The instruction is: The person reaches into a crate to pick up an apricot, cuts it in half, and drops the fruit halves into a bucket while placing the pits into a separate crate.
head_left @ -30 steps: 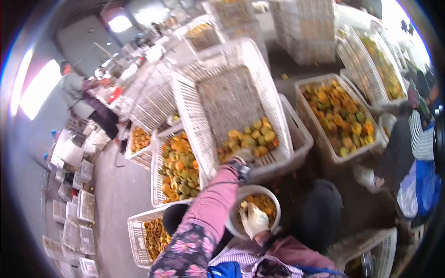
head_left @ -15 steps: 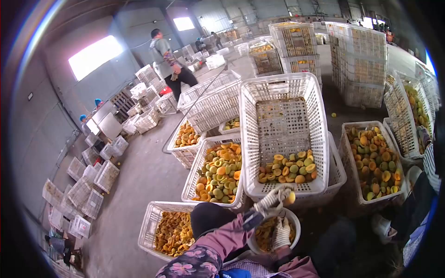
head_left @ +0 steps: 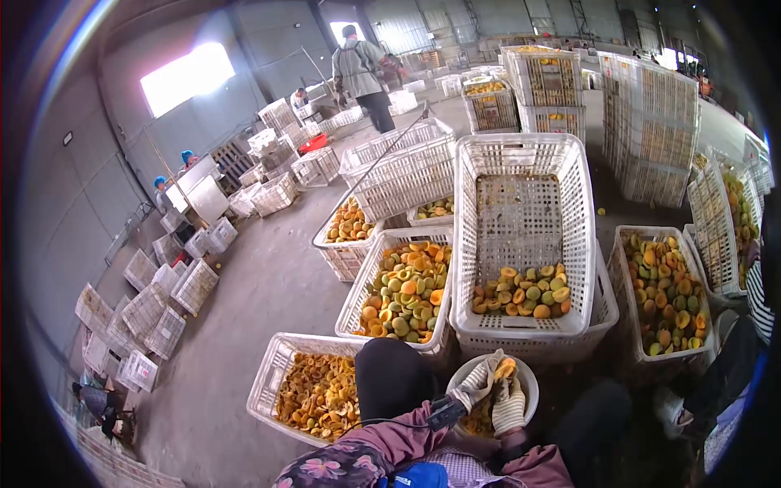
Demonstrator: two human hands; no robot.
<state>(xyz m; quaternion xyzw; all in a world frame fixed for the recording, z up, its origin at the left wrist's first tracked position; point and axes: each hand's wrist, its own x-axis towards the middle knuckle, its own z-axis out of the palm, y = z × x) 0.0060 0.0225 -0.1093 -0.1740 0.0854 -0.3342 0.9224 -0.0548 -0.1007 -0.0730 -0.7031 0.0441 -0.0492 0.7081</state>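
Note:
My left hand (head_left: 474,385), in a pale knit glove, grips an orange peach half (head_left: 506,369) above a round white bowl (head_left: 533,392). My right hand (head_left: 509,409), in a striped glove, is closed up against the same piece from below. Whether it also holds a small tool is hidden. Orange-brown scraps (head_left: 477,420) lie inside the bowl, partly covered by my hands. Just beyond, a white slatted crate (head_left: 582,244) tilts towards me, with halved peaches (head_left: 525,293) gathered at its near end.
A crate of peach halves (head_left: 407,285) stands left of the tilted one, and a crate of scraps (head_left: 317,394) beside my knee. Another filled crate (head_left: 663,293) is at right, near a person's leg (head_left: 728,370). Tall crate stacks (head_left: 651,122) and a walking person (head_left: 362,77) are farther back.
My left hand has drawn back from the tilted crate's near edge to the bowl, bringing the peach half against my right hand. The walking person has moved farther away.

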